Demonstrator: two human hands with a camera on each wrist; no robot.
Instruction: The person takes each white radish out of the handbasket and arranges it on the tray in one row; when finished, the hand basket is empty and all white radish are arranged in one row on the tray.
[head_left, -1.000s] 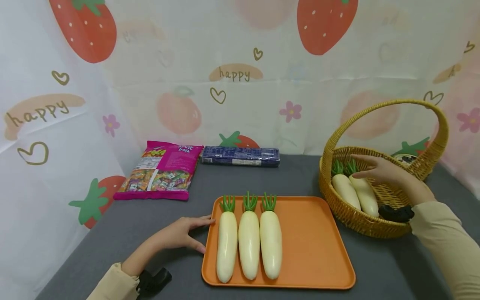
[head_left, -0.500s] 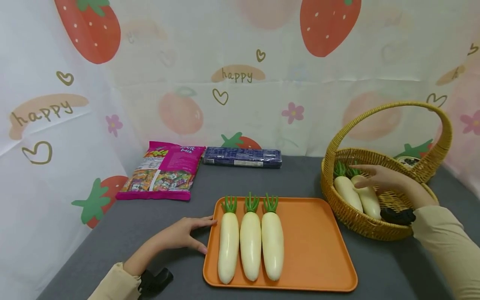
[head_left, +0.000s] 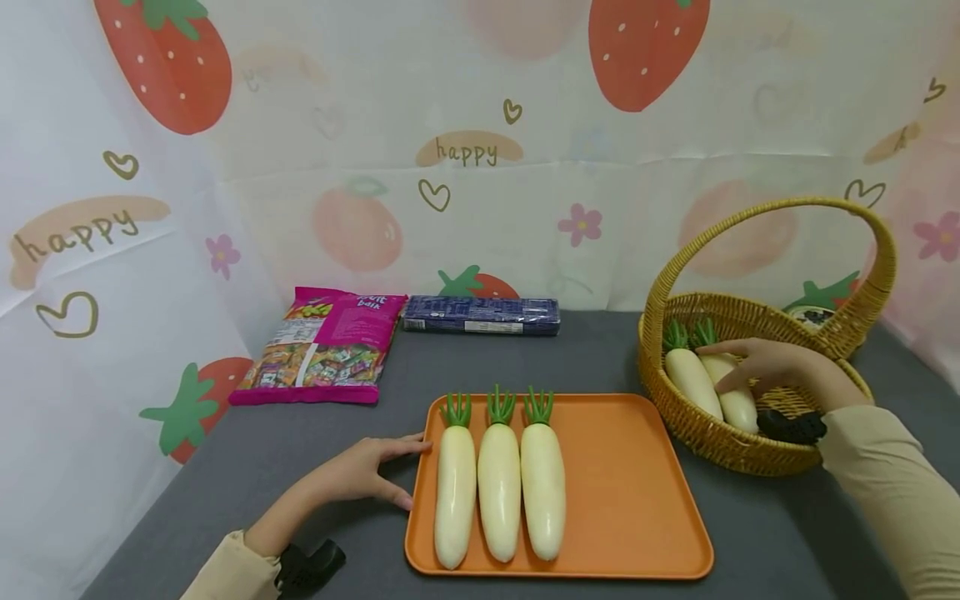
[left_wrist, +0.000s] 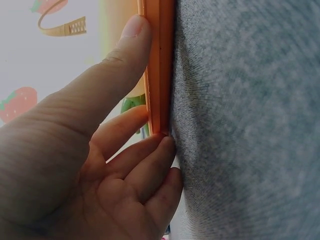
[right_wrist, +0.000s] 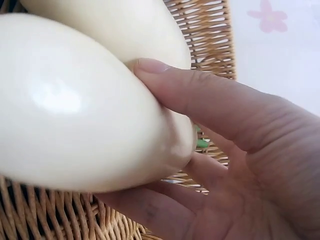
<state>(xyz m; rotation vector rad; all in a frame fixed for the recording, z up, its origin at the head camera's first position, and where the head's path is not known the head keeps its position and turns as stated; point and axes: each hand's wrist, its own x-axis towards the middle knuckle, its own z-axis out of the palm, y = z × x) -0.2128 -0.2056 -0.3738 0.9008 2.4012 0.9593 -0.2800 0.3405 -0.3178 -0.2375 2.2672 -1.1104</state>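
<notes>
In the head view my left hand rests at the left edge of the orange tray. The left wrist view has its thumb on the tray's rim and the fingertips against the side. Three white radishes with green tops lie side by side on the tray's left half. Inside the wicker basket, my right hand grips the right-hand one of two white radishes, its thumb and fingers on opposite sides of the root. The other radish lies alongside.
A pink bag of candy and a dark blue wrapped pack lie at the back of the grey table. The basket's tall handle arches over my right hand. A patterned cloth hangs behind.
My right hand has lowered in the basket and closed its thumb and fingers round the right-hand radish. The left hand stays at the tray's edge.
</notes>
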